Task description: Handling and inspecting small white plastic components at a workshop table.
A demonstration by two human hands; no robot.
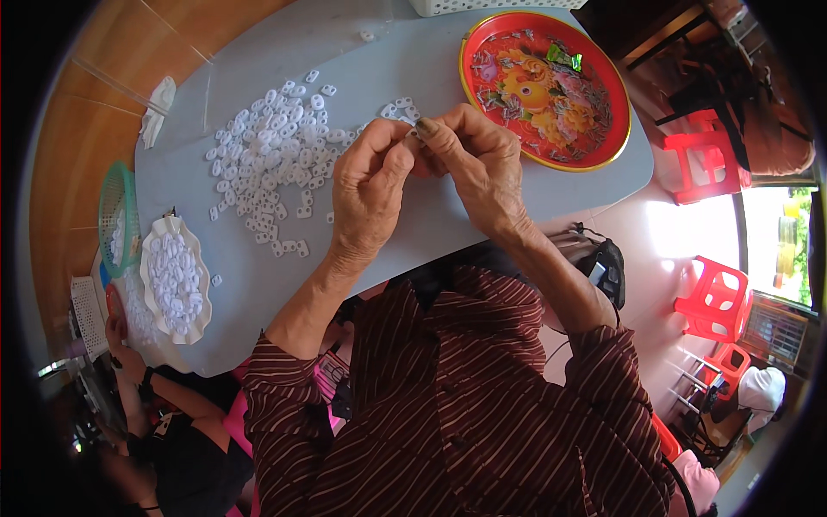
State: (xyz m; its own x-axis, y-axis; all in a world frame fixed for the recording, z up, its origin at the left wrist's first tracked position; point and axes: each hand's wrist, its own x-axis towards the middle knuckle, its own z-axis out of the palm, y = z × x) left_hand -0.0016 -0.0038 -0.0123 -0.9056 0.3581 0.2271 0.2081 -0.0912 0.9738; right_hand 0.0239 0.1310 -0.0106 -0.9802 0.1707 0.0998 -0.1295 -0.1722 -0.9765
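Note:
My left hand (370,185) and my right hand (478,164) meet over the grey table (396,246), fingertips pinched together. Whatever is between them is small and mostly hidden; only a pale speck shows at the fingertips. To the left of my left hand spreads a loose pile of small white plastic pieces (280,142), oval and rectangular with holes. A few similar white pieces (398,108) lie just beyond my fingers. Right of my right hand stands a round red tray (624,103) with a gold rim and a flower print, holding many tiny thin pieces and a green wrapper (564,58).
At the left edge sits a scalloped white dish (200,258) full of white pieces, near a green basket (108,207). A white basket (482,7) stands at the far edge. Another person's arm (177,392) is at lower left. Red stools (715,297) stand on the floor at right.

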